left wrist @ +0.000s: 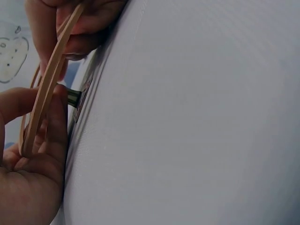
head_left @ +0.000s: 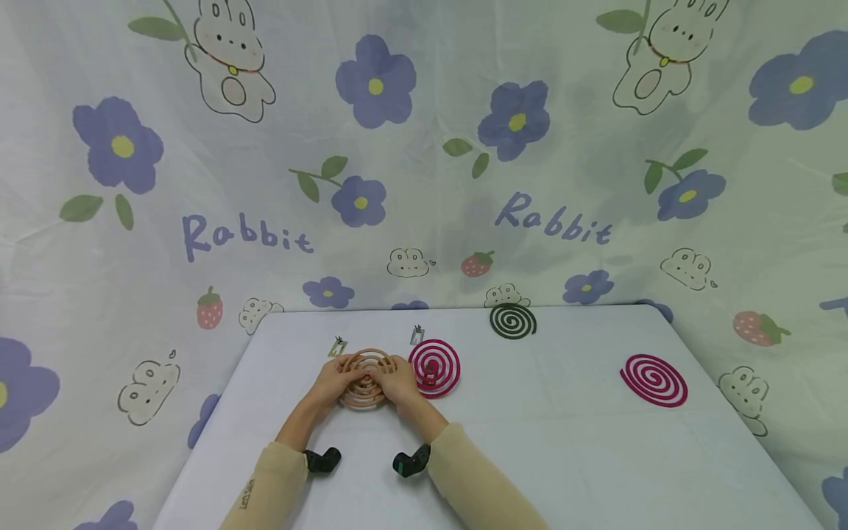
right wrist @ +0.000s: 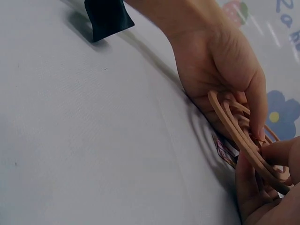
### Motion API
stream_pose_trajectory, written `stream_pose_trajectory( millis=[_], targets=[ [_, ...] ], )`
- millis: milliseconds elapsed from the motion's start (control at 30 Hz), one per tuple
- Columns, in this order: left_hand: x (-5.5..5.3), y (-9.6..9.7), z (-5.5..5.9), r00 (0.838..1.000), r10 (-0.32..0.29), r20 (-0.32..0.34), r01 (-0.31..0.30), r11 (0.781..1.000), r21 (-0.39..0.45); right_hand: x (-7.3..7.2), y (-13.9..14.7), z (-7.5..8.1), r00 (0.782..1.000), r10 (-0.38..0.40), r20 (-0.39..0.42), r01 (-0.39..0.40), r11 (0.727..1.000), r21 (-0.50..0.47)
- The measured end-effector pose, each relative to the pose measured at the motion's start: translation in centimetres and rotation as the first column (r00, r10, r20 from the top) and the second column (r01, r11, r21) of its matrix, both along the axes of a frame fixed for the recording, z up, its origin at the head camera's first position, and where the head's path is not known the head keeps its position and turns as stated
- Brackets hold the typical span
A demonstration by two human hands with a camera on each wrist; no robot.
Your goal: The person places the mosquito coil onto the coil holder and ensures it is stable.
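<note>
Coil: we see a tan spiral coil (head_left: 363,375), thin, flat, rigid rings, lifted slightly off the table (head_left: 530,456) near its far left part.
Left hand: our left hand (head_left: 336,379) pinches the coil's left edge, fingers curled round the rings.
Right hand: our right hand (head_left: 397,381) grips the coil's right side, thumb and fingers clamped on it.
Neighbours: a magenta spiral coil (head_left: 435,366) lies just beside; a dark green coil (head_left: 513,321) and another magenta coil (head_left: 654,379) lie well apart.
Stands: two small metal stands (head_left: 338,345) sit behind.
Table: smooth white cloth, finely woven.
</note>
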State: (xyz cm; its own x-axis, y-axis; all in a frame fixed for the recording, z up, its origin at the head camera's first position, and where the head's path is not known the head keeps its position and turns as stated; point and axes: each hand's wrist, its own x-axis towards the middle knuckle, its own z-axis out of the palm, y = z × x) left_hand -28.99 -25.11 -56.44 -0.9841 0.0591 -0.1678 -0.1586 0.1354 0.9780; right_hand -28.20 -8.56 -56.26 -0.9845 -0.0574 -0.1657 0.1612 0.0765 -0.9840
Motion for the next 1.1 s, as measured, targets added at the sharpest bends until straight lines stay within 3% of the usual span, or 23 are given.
stream_pose_trajectory(
  millis=[533,833,1100],
  targets=[
    [0.2,-0.1,-0.3,0.999,-0.031,-0.029,0.03,0.999,-0.009,0.4,-0.1,0.0,1.0,0.016,-0.018,-0.016,1.0,-0.01],
    [0.0,-0.1,0.0,1.0,0.006,0.003,-0.006,1.0,-0.013,0.1,-0.1,-0.1,1.0,0.006,-0.007,-0.006,1.0,0.016],
    [0.1,0.1,0.8,1.0,-0.012,0.023,0.013,1.0,-0.009,0.0,-0.1,0.1,1.0,-0.016,0.015,0.016,0.999,0.047]
  ],
)
